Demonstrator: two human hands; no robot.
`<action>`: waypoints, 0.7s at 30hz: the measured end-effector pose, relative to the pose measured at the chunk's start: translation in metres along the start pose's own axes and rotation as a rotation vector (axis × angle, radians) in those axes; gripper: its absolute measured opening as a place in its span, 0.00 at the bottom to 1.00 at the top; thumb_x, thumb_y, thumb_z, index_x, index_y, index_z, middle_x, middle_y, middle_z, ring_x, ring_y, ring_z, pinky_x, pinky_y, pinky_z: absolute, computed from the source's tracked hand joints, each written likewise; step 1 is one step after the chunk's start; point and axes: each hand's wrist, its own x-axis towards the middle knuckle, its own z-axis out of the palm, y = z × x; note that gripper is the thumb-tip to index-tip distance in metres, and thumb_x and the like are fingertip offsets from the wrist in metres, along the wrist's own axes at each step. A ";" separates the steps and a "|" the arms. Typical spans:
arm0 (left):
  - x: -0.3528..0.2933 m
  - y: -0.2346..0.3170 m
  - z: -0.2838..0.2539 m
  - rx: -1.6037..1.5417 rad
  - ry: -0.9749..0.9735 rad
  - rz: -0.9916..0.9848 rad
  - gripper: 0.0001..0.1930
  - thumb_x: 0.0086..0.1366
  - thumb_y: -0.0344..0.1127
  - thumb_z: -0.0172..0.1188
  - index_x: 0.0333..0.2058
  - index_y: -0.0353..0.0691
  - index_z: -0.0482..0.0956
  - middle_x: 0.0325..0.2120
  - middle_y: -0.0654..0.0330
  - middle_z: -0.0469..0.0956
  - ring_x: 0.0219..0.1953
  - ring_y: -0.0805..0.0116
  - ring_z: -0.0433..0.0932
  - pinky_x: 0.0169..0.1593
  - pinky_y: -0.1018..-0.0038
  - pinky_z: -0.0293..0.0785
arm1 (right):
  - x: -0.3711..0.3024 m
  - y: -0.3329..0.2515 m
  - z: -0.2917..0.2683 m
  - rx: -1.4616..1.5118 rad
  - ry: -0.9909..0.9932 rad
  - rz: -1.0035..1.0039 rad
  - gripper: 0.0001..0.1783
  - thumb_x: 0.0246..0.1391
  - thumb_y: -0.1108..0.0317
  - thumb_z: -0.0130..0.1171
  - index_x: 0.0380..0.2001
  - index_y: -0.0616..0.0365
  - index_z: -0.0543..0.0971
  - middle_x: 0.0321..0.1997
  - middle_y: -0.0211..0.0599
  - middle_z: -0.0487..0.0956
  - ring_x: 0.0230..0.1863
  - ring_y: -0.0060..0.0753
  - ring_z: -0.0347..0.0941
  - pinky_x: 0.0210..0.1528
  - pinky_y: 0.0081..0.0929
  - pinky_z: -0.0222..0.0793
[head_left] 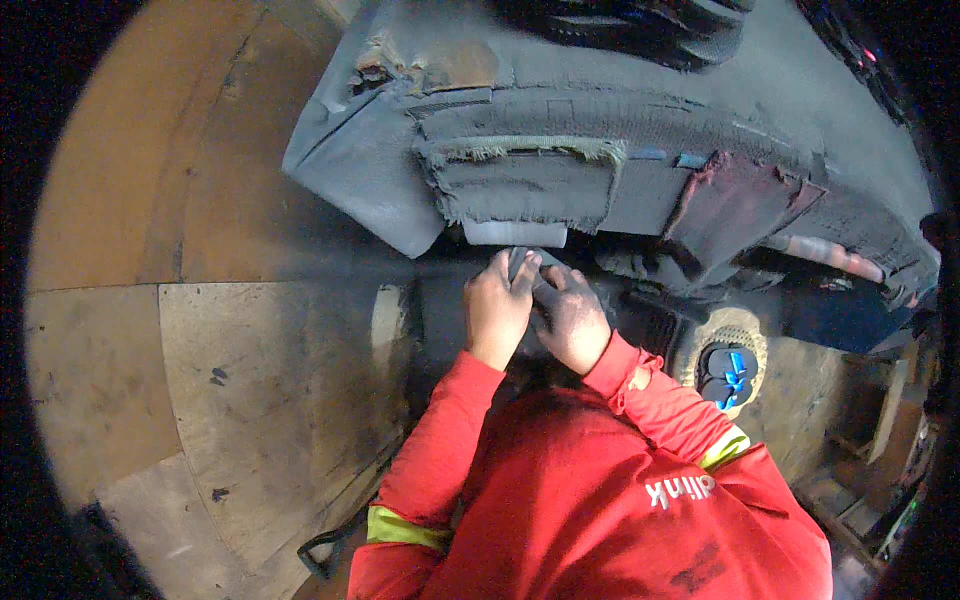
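Close together at the near edge of a grey, dust-covered bench [590, 110], my left hand [499, 308] and my right hand [577, 322] are both closed around a small dark grey piece [517, 263]. Its kind does not show, since fingers cover most of it. Dark dust coats the fingers of my right hand. Just beyond my fingertips, a white block [514, 234] sticks out from under the bench edge. Frayed grey cloth [530, 188] hangs over that edge above the block.
A worn reddish cloth flap [728, 212] hangs right of my hands. Dark rounded soles with blue pieces [728, 375] lie on a beige mat [697, 350] at the lower right. Wooden boards [270, 370] stretch along the left. A black machine part [630, 25] stands on the bench.
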 end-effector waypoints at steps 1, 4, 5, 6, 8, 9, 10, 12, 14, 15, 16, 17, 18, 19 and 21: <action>-0.003 0.001 -0.001 -0.044 0.019 -0.010 0.14 0.67 0.45 0.60 0.35 0.38 0.79 0.27 0.45 0.81 0.31 0.42 0.81 0.33 0.57 0.75 | -0.001 0.000 -0.001 -0.007 0.001 -0.021 0.23 0.41 0.74 0.63 0.46 0.60 0.78 0.51 0.50 0.74 0.50 0.57 0.69 0.51 0.45 0.70; -0.015 0.005 -0.006 -0.140 0.067 -0.013 0.14 0.67 0.44 0.60 0.40 0.38 0.80 0.31 0.46 0.82 0.34 0.45 0.82 0.35 0.61 0.76 | -0.006 -0.003 -0.005 -0.081 0.025 -0.118 0.27 0.39 0.75 0.64 0.48 0.60 0.78 0.51 0.49 0.74 0.50 0.57 0.69 0.51 0.44 0.71; -0.018 0.006 -0.007 -0.164 0.077 -0.010 0.14 0.67 0.43 0.60 0.42 0.38 0.80 0.32 0.46 0.82 0.35 0.45 0.82 0.36 0.61 0.76 | -0.007 -0.003 -0.005 -0.110 0.034 -0.153 0.28 0.38 0.75 0.64 0.49 0.59 0.78 0.51 0.49 0.74 0.50 0.57 0.69 0.51 0.44 0.71; -0.021 0.008 -0.008 -0.186 0.085 -0.003 0.14 0.67 0.42 0.60 0.43 0.38 0.80 0.33 0.46 0.82 0.36 0.46 0.82 0.36 0.62 0.77 | -0.007 -0.001 -0.006 -0.139 0.046 -0.187 0.29 0.37 0.75 0.64 0.50 0.59 0.78 0.51 0.49 0.74 0.51 0.57 0.69 0.52 0.44 0.71; -0.027 0.010 -0.007 -0.266 0.149 0.042 0.14 0.67 0.40 0.61 0.46 0.37 0.79 0.34 0.46 0.82 0.37 0.47 0.83 0.37 0.62 0.77 | -0.007 0.005 -0.007 -0.160 0.076 -0.270 0.28 0.40 0.75 0.61 0.51 0.58 0.77 0.51 0.47 0.73 0.52 0.56 0.67 0.52 0.42 0.72; -0.030 0.010 -0.005 -0.304 0.182 0.071 0.15 0.67 0.39 0.61 0.47 0.37 0.79 0.35 0.46 0.82 0.38 0.48 0.84 0.38 0.62 0.77 | -0.006 0.009 -0.007 -0.171 0.109 -0.331 0.28 0.42 0.75 0.59 0.52 0.58 0.77 0.50 0.45 0.73 0.53 0.55 0.66 0.52 0.41 0.72; -0.033 0.009 -0.003 -0.321 0.182 0.050 0.15 0.66 0.38 0.62 0.48 0.36 0.78 0.37 0.46 0.82 0.40 0.48 0.83 0.40 0.62 0.78 | -0.007 0.012 -0.006 -0.169 0.128 -0.346 0.28 0.42 0.75 0.59 0.52 0.58 0.77 0.50 0.45 0.73 0.53 0.55 0.66 0.52 0.42 0.72; -0.042 0.005 0.001 -0.350 0.189 0.025 0.17 0.65 0.34 0.63 0.51 0.35 0.77 0.40 0.45 0.82 0.43 0.48 0.83 0.43 0.63 0.78 | -0.008 0.017 -0.002 -0.176 0.178 -0.403 0.28 0.42 0.75 0.58 0.52 0.58 0.77 0.50 0.45 0.73 0.53 0.54 0.66 0.52 0.42 0.73; -0.050 -0.003 0.004 -0.214 0.283 0.118 0.19 0.63 0.31 0.63 0.52 0.34 0.77 0.45 0.44 0.80 0.47 0.47 0.81 0.48 0.63 0.77 | -0.014 0.017 0.002 -0.082 0.175 -0.404 0.31 0.46 0.73 0.62 0.58 0.58 0.74 0.55 0.48 0.69 0.57 0.56 0.66 0.57 0.43 0.69; -0.054 -0.007 0.005 -0.135 0.321 0.182 0.20 0.62 0.29 0.64 0.52 0.34 0.76 0.47 0.44 0.80 0.49 0.46 0.80 0.50 0.63 0.77 | -0.022 0.013 0.004 0.016 0.167 -0.356 0.32 0.48 0.72 0.64 0.60 0.58 0.73 0.57 0.49 0.68 0.58 0.56 0.65 0.58 0.42 0.68; -0.058 -0.011 0.004 -0.134 0.337 0.201 0.21 0.60 0.28 0.64 0.53 0.34 0.76 0.49 0.43 0.78 0.51 0.46 0.79 0.51 0.62 0.77 | -0.028 0.010 0.006 0.121 0.201 -0.348 0.34 0.49 0.70 0.65 0.62 0.58 0.71 0.59 0.49 0.67 0.59 0.56 0.65 0.59 0.42 0.67; -0.062 -0.015 0.002 -0.122 0.346 0.234 0.22 0.59 0.26 0.65 0.53 0.34 0.76 0.51 0.43 0.77 0.53 0.46 0.78 0.53 0.62 0.76 | -0.032 0.006 0.008 0.247 0.272 -0.285 0.40 0.52 0.65 0.68 0.67 0.59 0.65 0.64 0.50 0.63 0.63 0.53 0.63 0.62 0.41 0.64; -0.066 -0.018 -0.001 -0.110 0.355 0.262 0.23 0.58 0.25 0.65 0.53 0.34 0.76 0.52 0.43 0.76 0.54 0.45 0.77 0.54 0.62 0.75 | -0.035 0.004 0.011 0.461 0.209 -0.089 0.43 0.59 0.61 0.63 0.73 0.51 0.54 0.66 0.46 0.62 0.65 0.48 0.63 0.63 0.42 0.65; -0.070 -0.018 -0.003 -0.090 0.370 0.253 0.24 0.56 0.24 0.66 0.53 0.33 0.75 0.52 0.43 0.77 0.52 0.46 0.78 0.53 0.60 0.76 | -0.032 0.005 0.012 1.156 0.037 0.320 0.40 0.62 0.59 0.60 0.72 0.47 0.54 0.65 0.44 0.64 0.64 0.47 0.66 0.62 0.44 0.66; -0.078 -0.016 -0.010 -0.004 0.338 0.236 0.25 0.58 0.26 0.67 0.55 0.36 0.75 0.50 0.45 0.79 0.48 0.50 0.81 0.50 0.64 0.77 | -0.018 0.013 0.016 2.121 -0.287 0.661 0.26 0.69 0.57 0.49 0.67 0.39 0.59 0.61 0.37 0.71 0.57 0.43 0.74 0.57 0.46 0.73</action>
